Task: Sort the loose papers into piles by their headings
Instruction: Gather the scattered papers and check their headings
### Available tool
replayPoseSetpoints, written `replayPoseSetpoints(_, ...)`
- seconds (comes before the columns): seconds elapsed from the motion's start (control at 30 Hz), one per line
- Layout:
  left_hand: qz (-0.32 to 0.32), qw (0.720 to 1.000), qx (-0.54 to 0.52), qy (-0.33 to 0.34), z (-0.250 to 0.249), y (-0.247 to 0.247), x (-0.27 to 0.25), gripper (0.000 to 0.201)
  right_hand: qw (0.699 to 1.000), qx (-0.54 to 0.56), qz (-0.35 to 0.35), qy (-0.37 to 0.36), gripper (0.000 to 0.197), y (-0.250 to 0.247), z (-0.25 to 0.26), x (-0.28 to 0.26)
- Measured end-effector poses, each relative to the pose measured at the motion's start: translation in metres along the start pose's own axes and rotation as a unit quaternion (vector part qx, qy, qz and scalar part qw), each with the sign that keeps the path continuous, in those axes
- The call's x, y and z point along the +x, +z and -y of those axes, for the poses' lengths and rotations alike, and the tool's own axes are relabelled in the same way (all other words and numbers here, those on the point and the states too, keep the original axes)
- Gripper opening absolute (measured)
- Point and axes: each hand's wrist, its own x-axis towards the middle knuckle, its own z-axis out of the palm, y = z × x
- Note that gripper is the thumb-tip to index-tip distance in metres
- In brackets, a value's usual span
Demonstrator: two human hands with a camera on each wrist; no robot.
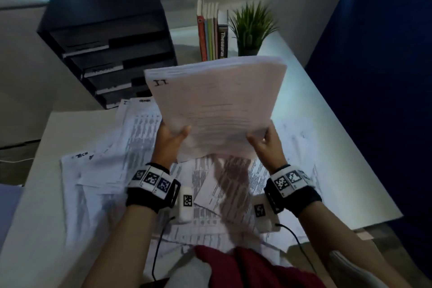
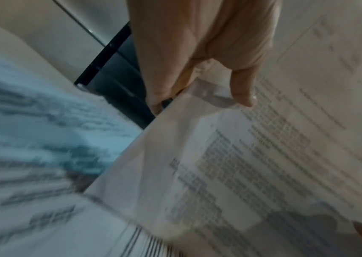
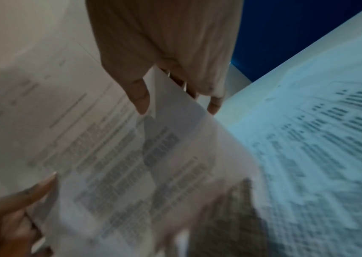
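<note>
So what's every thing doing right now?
Paper stack: lifted, tilted, top sheet marked "II".
Left hand: grips stack's near left corner.
Right hand: grips near right corner.
Loose papers: scattered on desk.
Tray organiser: holds some papers.
Books: upright.

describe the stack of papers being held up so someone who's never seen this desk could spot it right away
Start at the white desk, strewn with loose printed sheets. Above them, the left hand and right hand grip the bottom edge of a thick stack of papers, tilted up. Unlike the flat sheets, it is lifted, and its top page is hand-marked "II" at the upper left corner.
</note>
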Motion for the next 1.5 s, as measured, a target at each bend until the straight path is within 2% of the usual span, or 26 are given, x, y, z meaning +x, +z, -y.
replayPoseSetpoints(0.1,-0.047,0.998,0.045,-0.009,0.004,0.020,0.002,0.043,0.997,-0.069,0.022,0.016,0.032,-0.019,-0.016,0.007)
replayPoseSetpoints(0.2,-0.065,0.994,0.084,0.029,-0.016,0.051,0.011,0.031,0.998,-0.046,0.007,0.043,0.021,-0.045,-0.018,0.025)
replayPoseSetpoints(0.27,-0.068,0.995,0.067,0.039,-0.027,0.077,0.019,0.030,0.998,-0.022,-0.003,0.063,0.014,-0.067,-0.017,0.039)
replayPoseSetpoints(0.4,-0.087,0.995,0.026,-0.029,-0.014,0.128,0.048,0.032,0.993,-0.083,0.006,0.088,0.017,-0.109,-0.030,0.066)
replayPoseSetpoints(0.5,-0.043,0.991,0.049,-0.115,0.005,0.161,0.063,0.033,0.985,-0.144,-0.008,0.091,0.024,-0.137,-0.038,0.088)
replayPoseSetpoints(0.6,0.012,0.974,0.125,-0.189,0.023,0.185,0.064,0.037,0.977,-0.185,-0.026,0.101,0.024,-0.157,-0.046,0.109)
replayPoseSetpoints(0.7,0.065,0.954,0.206,-0.208,0.040,0.201,0.056,0.040,0.967,-0.216,-0.034,0.129,0.026,-0.168,-0.053,0.125)
replayPoseSetpoints(0.8,0.083,0.938,0.264,-0.208,0.046,0.213,0.048,0.044,0.935,-0.317,-0.019,0.161,0.034,-0.170,-0.060,0.139)
replayPoseSetpoints(0.9,0.088,0.933,0.288,-0.199,0.047,0.219,0.040,0.047,0.890,-0.417,0.034,0.183,0.045,-0.163,-0.067,0.139)
replayPoseSetpoints(0.97,0.098,0.928,0.302,-0.196,0.046,0.218,0.037,0.049,0.847,-0.486,0.070,0.204,0.052,-0.158,-0.073,0.133)
replayPoseSetpoints(1.03,0.107,0.910,0.356,-0.181,0.044,0.214,0.034,0.051,0.818,-0.521,0.086,0.227,0.057,-0.157,-0.075,0.128)
replayPoseSetpoints(1.13,0.051,0.857,0.471,-0.203,0.043,0.193,0.024,0.085,0.828,-0.485,0.061,0.275,0.075,-0.161,-0.072,0.118)
replayPoseSetpoints(1.2,-0.006,0.845,0.475,-0.245,0.047,0.173,0.015,0.106,0.833,-0.444,0.036,0.329,0.086,-0.164,-0.071,0.103)
replayPoseSetpoints(1.23,-0.026,0.845,0.469,-0.257,0.049,0.164,0.010,0.111,0.831,-0.430,0.026,0.350,0.089,-0.164,-0.071,0.091)
replayPoseSetpoints(1.33,-0.046,0.841,0.478,-0.250,0.054,0.150,-0.001,0.107,0.831,-0.412,-0.013,0.372,0.091,-0.155,-0.077,0.053)
replayPoseSetpoints(1.43,-0.009,0.823,0.506,-0.256,0.051,0.150,-0.005,0.099,0.835,-0.388,-0.016,0.390,0.086,-0.138,-0.075,0.026)
replayPoseSetpoints(1.5,0.027,0.825,0.506,-0.249,0.049,0.150,-0.009,0.081,0.836,-0.375,-0.003,0.401,0.084,-0.128,-0.071,0.017)
